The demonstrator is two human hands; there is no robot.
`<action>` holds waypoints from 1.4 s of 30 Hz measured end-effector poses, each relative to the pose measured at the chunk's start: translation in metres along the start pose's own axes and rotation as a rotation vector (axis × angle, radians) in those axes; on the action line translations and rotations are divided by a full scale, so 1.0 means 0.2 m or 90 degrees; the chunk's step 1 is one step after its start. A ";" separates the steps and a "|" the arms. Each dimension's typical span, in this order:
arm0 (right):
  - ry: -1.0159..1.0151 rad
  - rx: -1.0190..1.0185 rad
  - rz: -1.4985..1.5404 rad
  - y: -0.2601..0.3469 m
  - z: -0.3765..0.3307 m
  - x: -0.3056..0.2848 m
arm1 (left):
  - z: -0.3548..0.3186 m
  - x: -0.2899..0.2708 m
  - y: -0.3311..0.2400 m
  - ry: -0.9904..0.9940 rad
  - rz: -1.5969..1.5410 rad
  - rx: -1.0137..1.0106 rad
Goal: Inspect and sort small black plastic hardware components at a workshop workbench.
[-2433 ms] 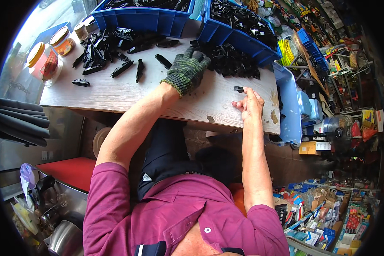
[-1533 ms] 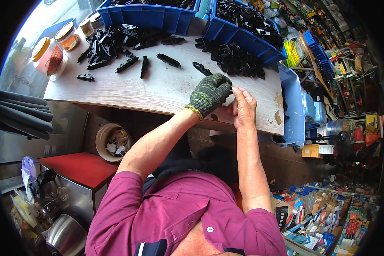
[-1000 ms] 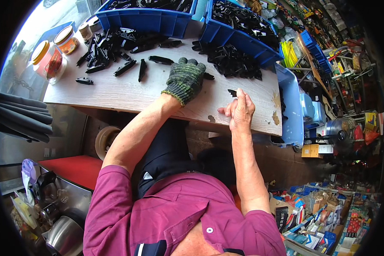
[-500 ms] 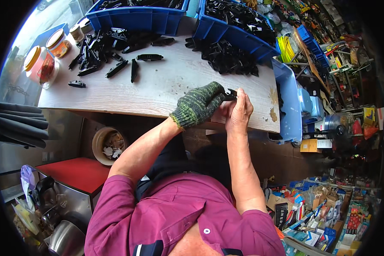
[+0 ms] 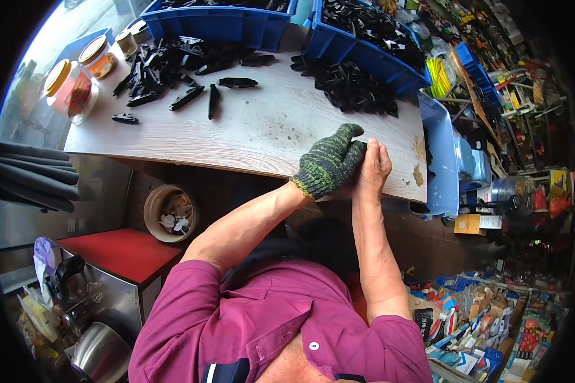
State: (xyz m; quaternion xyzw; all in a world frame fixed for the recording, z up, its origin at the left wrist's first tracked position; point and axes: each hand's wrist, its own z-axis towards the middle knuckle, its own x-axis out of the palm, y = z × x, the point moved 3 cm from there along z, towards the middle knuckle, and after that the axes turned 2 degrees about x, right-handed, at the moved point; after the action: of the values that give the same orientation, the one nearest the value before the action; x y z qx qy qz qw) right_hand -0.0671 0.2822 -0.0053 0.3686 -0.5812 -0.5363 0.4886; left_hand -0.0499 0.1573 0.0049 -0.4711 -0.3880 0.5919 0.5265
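Note:
My left hand (image 5: 331, 159), in a dark green knitted glove, is pressed up against my bare right hand (image 5: 372, 167) over the front edge of the table. The fingers of both hands are closed around a small black plastic part, which their grip now hides almost wholly. Beyond the hands, to the right, lies a heap of small black plastic pieces (image 5: 351, 88). To the left a pile of longer black plastic parts (image 5: 163, 70) spreads out. A few of these lie singly, among them one black part (image 5: 237, 82) in the middle.
Two blue crates (image 5: 220, 27) of black parts stand along the back of the wood-grain table (image 5: 249, 137). Lidded jars (image 5: 70, 89) sit at the left. A light blue bin (image 5: 442, 153) adjoins the right edge. Below is a round bucket (image 5: 171, 214) with scraps, beside a red-topped cabinet (image 5: 121, 254).
The black part showed between my fingers before; now it is hidden in them. Both hands have come closer together, the left glove overlapping the right hand. The whole view has shifted slightly.

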 end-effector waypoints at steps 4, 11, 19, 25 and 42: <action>0.010 0.079 -0.011 0.00 0.01 -0.02 | -0.01 -0.13 0.02 -0.049 0.233 0.245; -0.204 0.174 0.079 0.19 0.25 -0.21 | 0.20 -0.91 0.10 -0.075 0.925 0.158; -0.329 0.115 -0.039 0.25 0.44 -0.47 | 0.22 -0.85 0.07 -0.141 0.710 0.273; -0.138 0.145 -0.109 0.11 0.45 -0.24 | 0.15 -0.72 0.15 -0.229 0.327 0.160; 0.004 0.025 -0.394 0.00 0.59 0.07 | 0.21 -0.30 0.06 0.136 0.641 0.264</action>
State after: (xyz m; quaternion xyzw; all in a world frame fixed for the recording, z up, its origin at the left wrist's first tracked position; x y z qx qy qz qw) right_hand -0.1843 0.2993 0.0033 0.5391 -0.4504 -0.6469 0.2967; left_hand -0.0937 0.0981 0.0137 -0.5424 0.0657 0.7832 0.2968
